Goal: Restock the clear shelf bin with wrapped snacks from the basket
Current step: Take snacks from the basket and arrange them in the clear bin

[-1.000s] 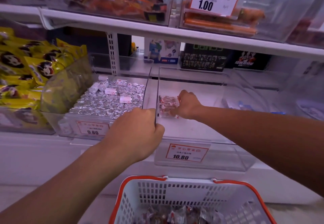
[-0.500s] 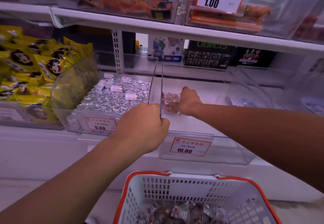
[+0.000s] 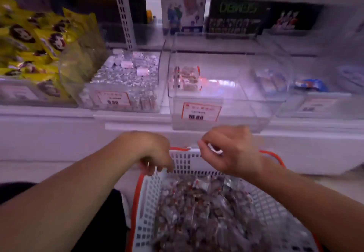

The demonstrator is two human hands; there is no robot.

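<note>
The clear shelf bin (image 3: 256, 98) with a 10.80 price tag sits at mid shelf and holds a small stack of wrapped snacks (image 3: 187, 78) against its left wall. Below it stands a white basket (image 3: 149, 202) with an orange rim, heaped with wrapped snacks (image 3: 201, 212). My left hand (image 3: 151, 151) hovers over the basket's far left corner, fingers apart and pointing down, holding nothing. My right hand (image 3: 230, 151) hangs over the far rim with loosely curled fingers; I see nothing in it. The view is blurred.
Left of the clear bin is a bin of silver-wrapped sweets (image 3: 126, 76), then yellow snack bags (image 3: 33, 40). Another clear bin with a blue packet (image 3: 311, 85) stands to the right. Boxed goods line the back of the shelf.
Both hands have pulled back from the shelf bin down to the basket. The right hand left the small stack of snacks in the bin. The camera has tilted downward.
</note>
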